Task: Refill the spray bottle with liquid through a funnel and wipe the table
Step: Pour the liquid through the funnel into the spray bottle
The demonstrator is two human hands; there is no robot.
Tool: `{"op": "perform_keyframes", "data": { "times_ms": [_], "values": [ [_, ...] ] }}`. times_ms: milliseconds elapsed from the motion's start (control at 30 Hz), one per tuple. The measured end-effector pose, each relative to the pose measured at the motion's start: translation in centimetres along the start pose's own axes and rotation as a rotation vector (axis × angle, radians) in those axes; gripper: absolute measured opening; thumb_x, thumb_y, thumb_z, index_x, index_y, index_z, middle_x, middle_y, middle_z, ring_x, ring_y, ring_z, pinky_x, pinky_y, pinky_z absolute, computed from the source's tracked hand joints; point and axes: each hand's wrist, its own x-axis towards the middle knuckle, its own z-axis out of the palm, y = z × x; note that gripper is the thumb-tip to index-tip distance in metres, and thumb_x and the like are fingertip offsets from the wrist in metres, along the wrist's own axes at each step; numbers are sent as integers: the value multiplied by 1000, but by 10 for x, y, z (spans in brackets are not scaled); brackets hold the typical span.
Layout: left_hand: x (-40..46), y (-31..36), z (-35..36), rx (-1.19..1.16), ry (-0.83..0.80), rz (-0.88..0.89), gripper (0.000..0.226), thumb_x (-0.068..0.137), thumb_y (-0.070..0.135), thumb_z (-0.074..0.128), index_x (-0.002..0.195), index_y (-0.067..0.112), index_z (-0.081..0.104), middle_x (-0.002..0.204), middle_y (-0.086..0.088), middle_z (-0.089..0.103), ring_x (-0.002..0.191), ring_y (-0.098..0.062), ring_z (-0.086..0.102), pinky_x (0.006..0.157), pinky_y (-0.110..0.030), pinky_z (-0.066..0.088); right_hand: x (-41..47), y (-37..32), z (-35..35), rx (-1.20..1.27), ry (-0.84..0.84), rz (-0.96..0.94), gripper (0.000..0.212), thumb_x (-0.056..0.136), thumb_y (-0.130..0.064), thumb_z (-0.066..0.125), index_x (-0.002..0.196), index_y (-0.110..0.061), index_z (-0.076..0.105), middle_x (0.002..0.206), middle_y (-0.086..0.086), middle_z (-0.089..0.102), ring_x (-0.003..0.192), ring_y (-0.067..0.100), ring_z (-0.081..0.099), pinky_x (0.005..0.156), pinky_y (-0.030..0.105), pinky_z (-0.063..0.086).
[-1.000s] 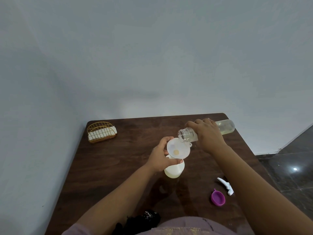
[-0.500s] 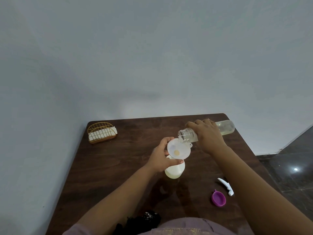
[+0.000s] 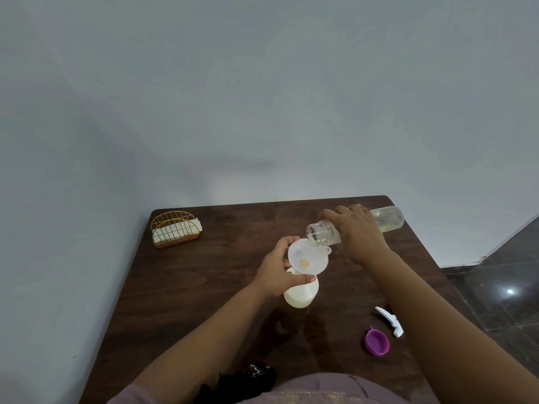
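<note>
A wire basket (image 3: 176, 228) of white napkins is seen at the far left of the surface (image 3: 204, 287). Near the middle, a white funnel (image 3: 307, 257) is pinched at its rim by the curled left hand (image 3: 277, 272) and is seated in the upright spray bottle (image 3: 300, 294). A clear bottle (image 3: 388, 218) is gripped by the right hand (image 3: 357, 233); its long axis lies nearly level, mouth pointing left over the funnel. A purple cap (image 3: 376, 343) and a white sprayer head (image 3: 389, 320) lie at the near right.
</note>
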Motion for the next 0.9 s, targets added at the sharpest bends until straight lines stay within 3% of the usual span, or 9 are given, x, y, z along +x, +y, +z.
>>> {"op": "perform_keyframes", "data": {
  "times_ms": [300, 633, 900],
  "values": [
    [1, -1, 1, 12, 4, -5, 83, 66, 30, 90, 129, 45, 37, 127, 18, 51, 110, -14, 57, 89, -26, 51, 0, 0, 0, -2, -9, 0, 48, 69, -16, 73, 111, -32, 57, 97, -5, 61, 94, 25, 54, 99, 40, 35],
    [1, -2, 1, 26, 9, -9, 83, 66, 31, 90, 127, 46, 36, 123, 23, 50, 106, -10, 57, 80, -15, 49, 0, 0, 1, 4, -12, -4, 51, 66, -17, 76, 112, -32, 57, 98, -4, 62, 94, 26, 55, 100, 41, 35],
    [2, -3, 2, 40, 11, -9, 83, 66, 32, 89, 128, 47, 35, 127, 20, 50, 111, -15, 57, 94, -31, 52, 0, 0, 1, -19, -25, -7, 52, 67, -19, 77, 114, -31, 56, 100, -3, 62, 96, 25, 55, 100, 41, 36]
  ]
}}
